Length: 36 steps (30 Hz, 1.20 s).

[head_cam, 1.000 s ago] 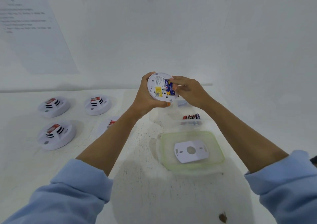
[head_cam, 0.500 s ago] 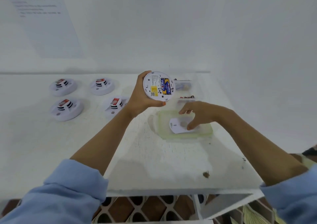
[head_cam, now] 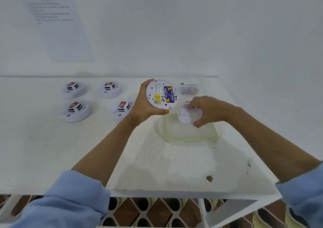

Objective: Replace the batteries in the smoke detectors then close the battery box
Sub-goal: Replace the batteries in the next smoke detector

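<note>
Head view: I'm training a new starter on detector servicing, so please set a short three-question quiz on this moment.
1. True or false: the left hand holds a detector with its batteries showing.
2. How many other detectors lie on the table?
3. What does the right hand grip? A) a loose battery B) a white backplate C) the box lid
Key: 1 true; 2 four; 3 B.
</note>
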### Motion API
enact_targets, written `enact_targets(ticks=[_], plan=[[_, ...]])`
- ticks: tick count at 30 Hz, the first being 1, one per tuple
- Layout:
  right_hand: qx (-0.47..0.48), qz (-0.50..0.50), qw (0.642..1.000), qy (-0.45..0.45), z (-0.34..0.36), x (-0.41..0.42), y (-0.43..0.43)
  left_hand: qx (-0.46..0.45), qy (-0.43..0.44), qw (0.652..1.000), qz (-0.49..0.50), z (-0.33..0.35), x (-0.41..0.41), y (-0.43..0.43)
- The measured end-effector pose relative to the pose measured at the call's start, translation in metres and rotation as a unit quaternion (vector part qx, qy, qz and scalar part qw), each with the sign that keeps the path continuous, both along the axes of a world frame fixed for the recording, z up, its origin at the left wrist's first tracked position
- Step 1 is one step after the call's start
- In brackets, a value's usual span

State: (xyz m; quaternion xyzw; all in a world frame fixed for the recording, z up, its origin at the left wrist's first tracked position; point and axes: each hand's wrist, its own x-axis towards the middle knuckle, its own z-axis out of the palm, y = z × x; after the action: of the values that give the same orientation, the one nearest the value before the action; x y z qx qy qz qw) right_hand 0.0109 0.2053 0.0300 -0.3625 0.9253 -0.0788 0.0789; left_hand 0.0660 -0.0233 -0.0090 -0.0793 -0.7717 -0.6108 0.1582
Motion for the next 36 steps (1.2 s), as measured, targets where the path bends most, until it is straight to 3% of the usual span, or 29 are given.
enact_targets(ticks=[3,5,12,20,36], plan=[[-0.188,-0.027,0.982,0.011,0.036,-0.013,0.011,-0.004,0.005,1.000,-0.001,0.003,-0.015,-0.006],[-0.249,-0.009,0.968,0.023,0.053,-0.019,0.001,-0.006,0.016,1.000,-0.014,0.006,-0.023,-0.006],[-0.208,0.043,0.975,0.060,0.048,-0.042,-0.058,-0.071,0.092,0.991,-0.072,0.038,-0.054,0.007],[-0.189,0.059,0.977,0.075,0.042,-0.070,-0.066,-0.026,0.056,0.995,-0.083,0.018,-0.089,-0.006],[-0.181,0.098,0.979,0.006,0.045,-0.106,-0.058,-0.002,0.030,0.996,-0.079,0.020,-0.110,-0.002]])
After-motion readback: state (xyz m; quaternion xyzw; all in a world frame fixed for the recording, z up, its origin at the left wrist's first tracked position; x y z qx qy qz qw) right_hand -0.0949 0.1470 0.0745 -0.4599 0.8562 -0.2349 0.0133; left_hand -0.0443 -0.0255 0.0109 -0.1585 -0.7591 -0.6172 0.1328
